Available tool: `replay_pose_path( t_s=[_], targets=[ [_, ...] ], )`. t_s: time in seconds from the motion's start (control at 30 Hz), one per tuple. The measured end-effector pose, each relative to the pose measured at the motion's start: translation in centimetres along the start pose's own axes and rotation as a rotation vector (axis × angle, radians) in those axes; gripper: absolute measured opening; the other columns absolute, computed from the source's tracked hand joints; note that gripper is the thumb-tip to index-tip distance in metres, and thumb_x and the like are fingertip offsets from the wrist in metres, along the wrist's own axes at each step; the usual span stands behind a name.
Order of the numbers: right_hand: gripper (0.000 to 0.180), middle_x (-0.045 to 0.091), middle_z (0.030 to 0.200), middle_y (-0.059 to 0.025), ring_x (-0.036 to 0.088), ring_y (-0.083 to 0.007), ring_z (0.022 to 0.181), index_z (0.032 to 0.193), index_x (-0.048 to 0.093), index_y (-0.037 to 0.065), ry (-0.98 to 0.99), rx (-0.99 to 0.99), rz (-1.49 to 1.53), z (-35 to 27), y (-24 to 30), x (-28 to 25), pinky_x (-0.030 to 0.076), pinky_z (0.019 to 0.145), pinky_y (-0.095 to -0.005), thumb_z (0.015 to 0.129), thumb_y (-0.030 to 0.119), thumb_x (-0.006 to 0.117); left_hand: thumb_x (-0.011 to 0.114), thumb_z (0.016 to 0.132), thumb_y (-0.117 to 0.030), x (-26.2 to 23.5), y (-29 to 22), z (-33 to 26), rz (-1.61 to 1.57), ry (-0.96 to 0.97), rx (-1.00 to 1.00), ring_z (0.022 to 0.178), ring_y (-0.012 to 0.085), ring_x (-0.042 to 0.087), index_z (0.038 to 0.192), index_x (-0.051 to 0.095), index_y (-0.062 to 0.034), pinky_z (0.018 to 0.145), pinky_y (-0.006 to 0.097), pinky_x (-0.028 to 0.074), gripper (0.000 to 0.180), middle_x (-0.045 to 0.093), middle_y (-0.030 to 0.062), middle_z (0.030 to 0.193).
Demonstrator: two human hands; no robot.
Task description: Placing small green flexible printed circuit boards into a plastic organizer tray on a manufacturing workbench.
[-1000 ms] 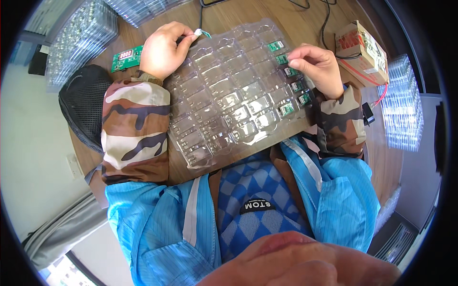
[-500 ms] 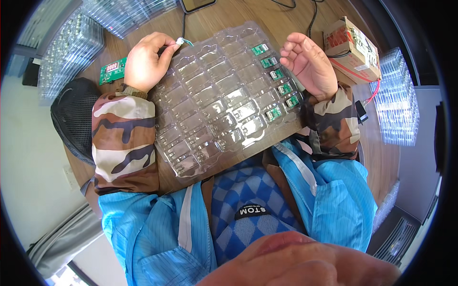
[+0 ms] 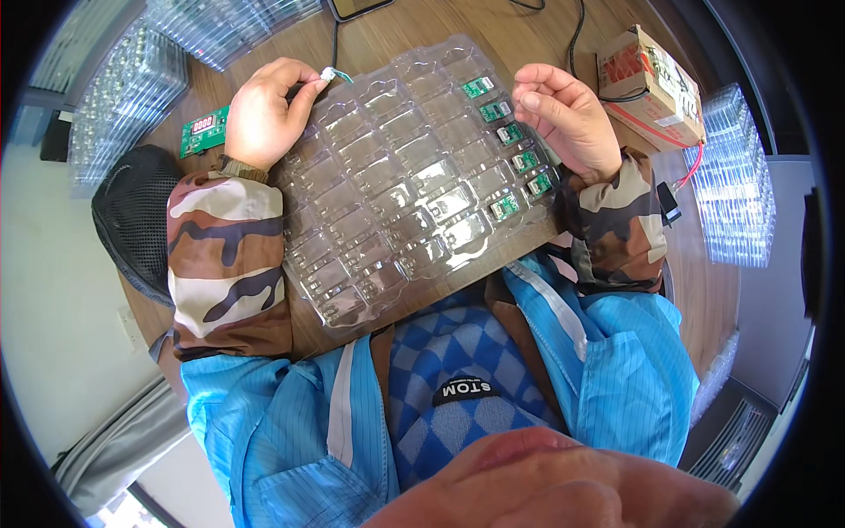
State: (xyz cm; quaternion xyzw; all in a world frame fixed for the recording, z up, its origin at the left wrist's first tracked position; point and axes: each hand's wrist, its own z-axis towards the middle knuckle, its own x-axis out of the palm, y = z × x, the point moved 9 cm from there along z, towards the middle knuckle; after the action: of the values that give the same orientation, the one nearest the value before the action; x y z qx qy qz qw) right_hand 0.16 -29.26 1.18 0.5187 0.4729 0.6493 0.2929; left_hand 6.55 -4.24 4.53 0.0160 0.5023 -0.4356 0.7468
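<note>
My left hand (image 3: pixel 268 110) pinches a small white connector (image 3: pixel 328 75) with thin greenish wires, above the far left edge of a clear plastic tray (image 3: pixel 387 189). Just left of this hand, partly covered by it, lies a green circuit board (image 3: pixel 204 130) with a red-framed digit display. My right hand (image 3: pixel 568 114) hovers by the tray's right edge, fingers loosely curled with a small gap to the thumb; nothing shows between them. Several small green circuit boards (image 3: pixel 510 133) sit in the tray's right-hand pockets, nearest to this hand. Most other pockets hold nothing visible.
Clear trays are stacked at the far left (image 3: pixel 132 106), at the back (image 3: pixel 224 26) and at the right (image 3: pixel 735 176). A cardboard box (image 3: pixel 647 88) with cables stands beyond my right hand. A black mesh object (image 3: pixel 132 220) is beside my left forearm. A dark-screened device (image 3: pixel 359 7) lies at the back.
My right hand's fingers have drawn in, the thumb coming closer to the fingertips. My left hand keeps the connector and has shifted slightly left. The boards in the tray stay in place.
</note>
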Motion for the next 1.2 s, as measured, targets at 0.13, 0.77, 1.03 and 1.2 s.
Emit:
replay_pose_path(
  t_s=[0.13, 0.77, 1.03, 1.2],
  targets=[
    [0.023, 0.061, 0.093, -0.0041, 0.057, -0.0090, 0.087, 0.106, 0.056, 0.000, -0.027, -0.044, -0.224, 0.0, 0.3, 0.5, 0.046, 0.079, -0.0214, 0.084, 0.004, 0.058, 0.063, 0.077, -0.016, 0.2, 0.0, 0.0, -0.006, 0.014, -0.008, 0.075, 0.0293, 0.057, 0.078, 0.060, -0.0047, 0.064, 0.034, 0.045, 0.011, 0.060, 0.0096, 0.079],
    [0.018, 0.056, 0.082, -0.0049, 0.055, -0.0254, 0.079, 0.083, 0.064, 0.008, 0.467, -0.226, -1.380, -4.1, 0.9, 8.0, 0.045, 0.066, -0.0339, 0.068, 0.014, 0.070, 0.062, 0.081, -0.015, -0.3, -0.2, 0.1, 0.036, 0.018, 0.059, 0.074, 0.0249, 0.060, 0.084, 0.061, -0.0021, 0.066, 0.028, 0.046, 0.014, 0.061, 0.0095, 0.081],
    [0.017, 0.056, 0.083, -0.0061, 0.056, -0.0260, 0.079, 0.085, 0.061, 0.006, 0.525, -0.105, -1.274, -3.6, 0.6, 7.7, 0.045, 0.067, -0.0335, 0.070, 0.010, 0.069, 0.063, 0.077, -0.019, 0.1, 0.3, 0.0, -0.017, -0.045, 0.054, 0.074, 0.0314, 0.058, 0.080, 0.061, -0.0050, 0.063, 0.036, 0.046, 0.014, 0.061, 0.0115, 0.079],
    [0.015, 0.060, 0.087, -0.0049, 0.057, -0.0193, 0.080, 0.086, 0.060, 0.004, 0.549, -0.149, -1.084, -2.2, 2.6, 8.3, 0.045, 0.074, -0.0295, 0.075, 0.009, 0.067, 0.061, 0.077, -0.018, 0.2, -0.1, 0.3, -0.021, -0.028, 0.066, 0.076, 0.0302, 0.058, 0.077, 0.061, -0.0047, 0.065, 0.036, 0.046, 0.013, 0.060, 0.0106, 0.077]
  ],
)
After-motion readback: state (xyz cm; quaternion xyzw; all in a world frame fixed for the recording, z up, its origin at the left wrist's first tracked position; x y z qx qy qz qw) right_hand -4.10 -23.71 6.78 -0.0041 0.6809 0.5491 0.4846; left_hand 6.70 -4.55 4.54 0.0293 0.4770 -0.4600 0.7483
